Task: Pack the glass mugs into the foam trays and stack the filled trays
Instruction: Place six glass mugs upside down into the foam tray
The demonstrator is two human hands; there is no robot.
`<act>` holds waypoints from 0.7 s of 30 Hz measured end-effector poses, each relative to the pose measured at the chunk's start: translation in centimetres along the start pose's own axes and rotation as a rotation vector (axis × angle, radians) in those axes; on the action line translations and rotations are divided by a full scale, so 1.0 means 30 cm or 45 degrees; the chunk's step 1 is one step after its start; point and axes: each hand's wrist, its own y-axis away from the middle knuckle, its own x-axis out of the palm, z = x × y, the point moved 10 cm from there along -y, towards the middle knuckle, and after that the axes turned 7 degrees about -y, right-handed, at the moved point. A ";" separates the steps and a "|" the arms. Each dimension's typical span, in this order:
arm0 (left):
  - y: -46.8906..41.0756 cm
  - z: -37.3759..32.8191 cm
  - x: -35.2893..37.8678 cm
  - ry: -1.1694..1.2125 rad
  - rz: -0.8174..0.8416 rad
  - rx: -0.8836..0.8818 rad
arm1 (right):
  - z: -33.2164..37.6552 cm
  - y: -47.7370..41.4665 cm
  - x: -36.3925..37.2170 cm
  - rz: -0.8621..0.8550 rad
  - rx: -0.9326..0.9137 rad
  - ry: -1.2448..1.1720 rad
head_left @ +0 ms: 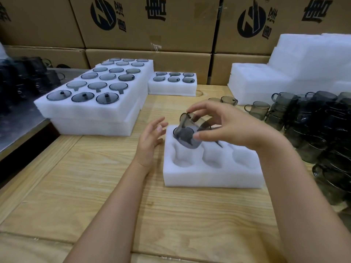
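Nearest to me, on the wooden table [114, 196], the foam tray [209, 179] lies below the person's fingers, its three near pockets empty. The right hand [233, 126] pinches a glass mug [187, 133] between the thumb underneath and the fingertips [188, 111] on top, fingers curled narrowly round it. The mug hangs tilted, its long axis leaning up and away from the thumb, its lower end just entering the back pocket on the left. I would say the next move depends on bringing that axis upright over the pocket directly beneath the fingers. The right hand is plainly the nearer one. The left hand [150, 141] hovers slack and spread beside the tray's left edge, holding nothing.

The mug is smoky grey and see-through. Which end points down I cannot tell.

Beyond the right fingers stand the loose mugs [322, 130], crowded and stacked. Beyond the left fingers sit the filled trays [91, 111], one on another, with a smaller filled tray [171, 88] behind. Farther back are spare foam blocks [266, 82] and cardboard boxes [152, 25].
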 end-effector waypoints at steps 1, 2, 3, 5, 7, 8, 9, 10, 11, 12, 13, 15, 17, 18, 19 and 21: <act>0.000 0.013 0.006 -0.001 0.019 -0.024 | 0.000 0.005 0.022 0.072 0.002 0.042; -0.001 0.018 0.010 -0.006 0.028 -0.027 | -0.004 0.006 0.046 0.126 0.010 0.094; -0.001 0.018 0.013 -0.011 0.031 -0.022 | -0.012 0.005 0.067 0.163 0.022 0.154; 0.001 0.012 0.017 -0.019 0.038 -0.004 | -0.025 0.001 0.101 0.211 0.039 0.279; 0.005 0.007 0.022 -0.035 0.058 0.023 | -0.025 -0.002 0.126 0.246 0.034 0.380; 0.007 0.006 0.024 -0.051 0.066 0.031 | -0.021 -0.003 0.137 0.260 0.019 0.430; 0.008 0.004 0.026 -0.063 0.071 0.032 | -0.016 -0.003 0.146 0.273 0.003 0.472; 0.010 0.002 0.027 -0.067 0.071 0.030 | -0.013 -0.002 0.153 0.283 -0.003 0.497; 0.011 0.000 0.026 -0.064 0.072 0.028 | -0.013 0.000 0.157 0.288 0.003 0.508; 0.012 -0.002 0.027 -0.062 0.075 0.027 | -0.014 0.000 0.161 0.290 0.011 0.519; 0.013 -0.002 0.030 -0.061 0.082 0.025 | -0.015 0.000 0.165 0.292 0.017 0.540; 0.019 -0.007 0.039 -0.065 0.104 0.035 | -0.016 -0.002 0.174 0.297 0.027 0.613; 0.026 -0.020 0.049 -0.096 0.116 0.065 | -0.018 -0.007 0.179 0.291 0.030 0.666; 0.030 -0.030 0.053 -0.112 0.118 0.083 | -0.020 -0.008 0.179 0.285 0.030 0.666; 0.033 -0.037 0.056 -0.115 0.119 0.095 | -0.022 -0.009 0.176 0.282 0.032 0.655; 0.035 -0.038 0.057 -0.098 0.114 0.086 | -0.030 -0.009 0.171 0.287 0.034 0.666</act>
